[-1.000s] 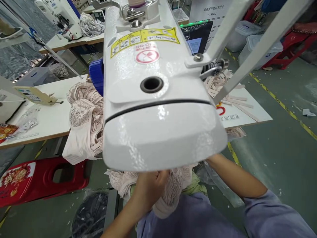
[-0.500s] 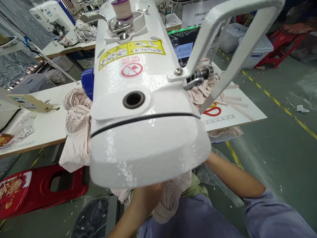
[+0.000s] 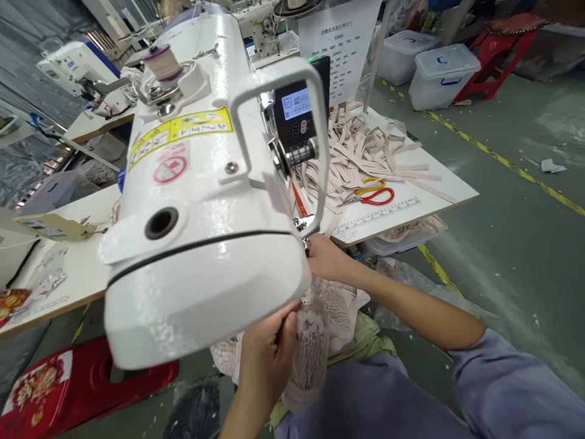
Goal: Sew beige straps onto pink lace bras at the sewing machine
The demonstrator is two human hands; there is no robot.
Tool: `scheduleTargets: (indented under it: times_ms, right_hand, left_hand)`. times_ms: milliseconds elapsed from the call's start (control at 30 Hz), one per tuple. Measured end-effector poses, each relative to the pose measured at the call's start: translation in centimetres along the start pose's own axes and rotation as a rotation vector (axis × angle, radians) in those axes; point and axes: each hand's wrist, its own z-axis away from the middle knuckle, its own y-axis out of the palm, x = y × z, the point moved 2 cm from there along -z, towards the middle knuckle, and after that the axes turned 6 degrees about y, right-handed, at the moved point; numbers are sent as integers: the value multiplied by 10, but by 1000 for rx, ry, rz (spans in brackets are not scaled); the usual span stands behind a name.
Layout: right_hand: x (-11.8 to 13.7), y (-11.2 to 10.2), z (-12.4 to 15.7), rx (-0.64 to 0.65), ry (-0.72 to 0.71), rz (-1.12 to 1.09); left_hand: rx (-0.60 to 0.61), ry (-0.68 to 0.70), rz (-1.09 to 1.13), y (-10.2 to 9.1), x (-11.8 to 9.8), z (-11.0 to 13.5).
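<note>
The white sewing machine fills the middle of the view and hides its own needle area. Below its front end, my left hand is closed, thumb against fingers, on the edge of a pale pink lace garment. The lace hangs down over my lap. My right hand is at the machine's right side, just above the lace. Its fingertips disappear behind the machine, so what they hold is hidden.
Right of the machine, the table bears a heap of pale fabric strips, red-and-yellow-handled scissors and a clear ruler. A control screen stands behind. At lower left is a red stool.
The view has shifted, so the machine appears farther left and tilted. Both hands show more fully now. The right hand, mostly hidden before, shows beside the machine.
</note>
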Motion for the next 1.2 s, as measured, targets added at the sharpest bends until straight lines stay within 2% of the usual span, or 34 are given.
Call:
scheduleTargets:
  times_ms: [100, 233, 333, 467, 600, 767, 900, 1067, 1200]
  right_hand:
    - [2, 2, 1, -25, -24, -41]
    - [2, 5, 1, -91, -42, -21]
    - [3, 7, 0, -100, -40, 18]
    - [3, 6, 1, -83, -11, 20]
    - [1, 4, 2, -86, -41, 11]
    - [0, 4, 1, -93, -61, 22]
    - [0, 2, 2, -109, -94, 49]
    - [2, -2, 3, -110, -116, 51]
    - [-1, -1, 5, -112, -107, 40]
  left_hand:
    - [-70, 32, -32, -1, 5, 5]
    - [-161, -32, -110, -1, 13, 10]
    - [-229, -15, -130, -2, 12, 10]
    - [-232, 23, -129, -2, 6, 5]
    - [-218, 26, -139, 2, 5, 3]
    - [-257, 38, -149, 6, 9, 3]
    - [-227, 36, -152, 9, 13, 3]
    - [-278, 26, -172, 10, 22, 12]
    - [-269, 76, -146, 9, 24, 15]
